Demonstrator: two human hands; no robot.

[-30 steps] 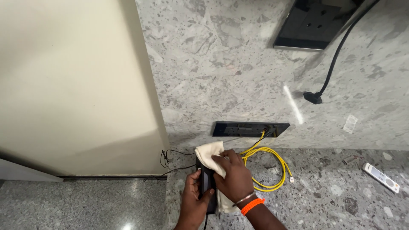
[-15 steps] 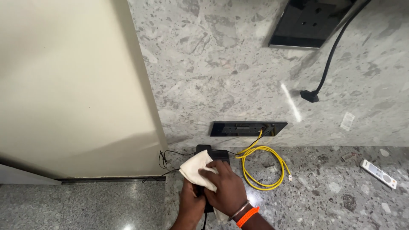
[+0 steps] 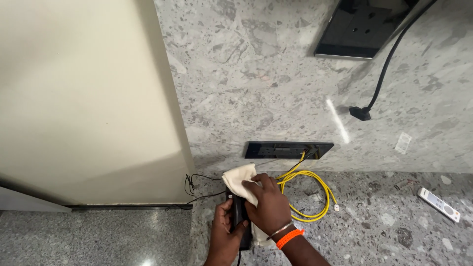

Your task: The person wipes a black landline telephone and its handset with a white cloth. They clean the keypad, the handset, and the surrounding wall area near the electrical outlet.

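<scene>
My left hand (image 3: 225,235) grips a small black box-shaped device (image 3: 239,213) that lies on the grey stone counter (image 3: 384,226). Over the device my right hand (image 3: 267,206) presses a cream cloth (image 3: 240,180), which folds across the device's top end. An orange band and a thin metal bangle sit on my right wrist. A thin black wire (image 3: 197,189) runs from the device to the left.
A coiled yellow cable (image 3: 315,189) lies right of my hands and runs into a black slot (image 3: 288,149) in the stone wall. A white remote (image 3: 438,204) rests at the far right. A black wall panel (image 3: 364,27) and a hanging black plug (image 3: 361,113) are above. A cream panel (image 3: 84,98) stands at left.
My right hand has moved the cloth over the device, first toward the left and now back up over its top end. The left hand keeps its hold.
</scene>
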